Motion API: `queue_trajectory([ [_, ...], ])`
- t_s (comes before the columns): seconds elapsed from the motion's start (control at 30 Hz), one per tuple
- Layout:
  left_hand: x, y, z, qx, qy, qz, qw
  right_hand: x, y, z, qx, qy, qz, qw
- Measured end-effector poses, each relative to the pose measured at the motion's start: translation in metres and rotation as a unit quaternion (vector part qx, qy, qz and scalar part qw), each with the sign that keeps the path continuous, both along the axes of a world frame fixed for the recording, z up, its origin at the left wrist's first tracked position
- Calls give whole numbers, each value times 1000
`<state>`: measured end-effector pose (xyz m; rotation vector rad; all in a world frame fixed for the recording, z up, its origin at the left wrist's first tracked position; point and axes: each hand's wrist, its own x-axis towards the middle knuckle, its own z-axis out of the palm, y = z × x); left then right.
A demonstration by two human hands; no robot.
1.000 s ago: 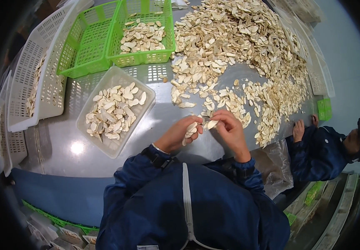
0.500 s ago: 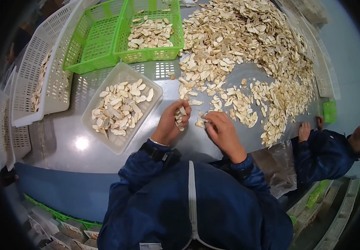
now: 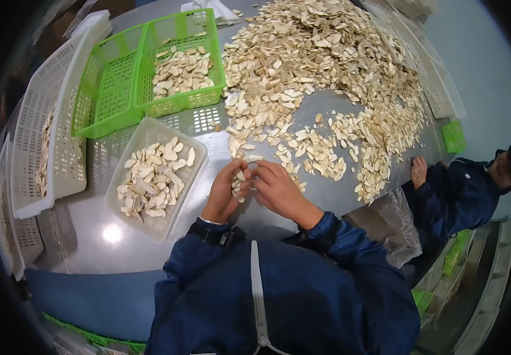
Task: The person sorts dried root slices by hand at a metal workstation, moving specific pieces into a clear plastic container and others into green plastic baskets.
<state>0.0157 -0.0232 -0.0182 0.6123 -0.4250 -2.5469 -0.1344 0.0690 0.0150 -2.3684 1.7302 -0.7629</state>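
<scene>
My left hand [image 3: 222, 192] is closed around several pale dried slices [image 3: 238, 186], whose edges show between the palm and fingers. Against it, my right hand [image 3: 280, 190] has its fingers pressed together, the tips meeting the left fingers; what they pinch is hidden. Just beyond both hands, loose slices [image 3: 303, 148] lie scattered at the near edge of a large heap of the same slices [image 3: 326, 47]. To the left of my hands sits a shallow translucent tray [image 3: 195, 167], partly filled with larger pale slices [image 3: 155, 177].
Two green baskets stand at the far left: one bare inside [image 3: 109, 89], one [image 3: 180, 106] holding slices. White perforated crates [image 3: 69, 136] line the metal table's [image 3: 131, 251] left side. At right, another person [image 3: 471, 189] rests a hand on the table near a clear plastic bag [image 3: 388, 228].
My right hand has moved left from the loose slices to meet my left hand. The whole view has shifted, so the trays and heap appear further left. My left hand still holds slices.
</scene>
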Motion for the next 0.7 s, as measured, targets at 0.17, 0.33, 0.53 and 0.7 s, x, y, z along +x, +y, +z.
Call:
queue_trajectory([
  [0.17,-3,0,-3,-12,-11,-9,1000,-37,-10,-13,-42,62,-105,992],
  [0.33,-2,1,-5,-13,-9,-3,1000,-99,-1,-27,-71,104,-208,970],
  [0.53,-3,0,-3,-19,-32,-22,999,-181,29,-27,-35,196,-392,898],
  [0.7,-7,3,4,-22,-50,-59,997,-160,-18,6,-28,41,-307,950],
])
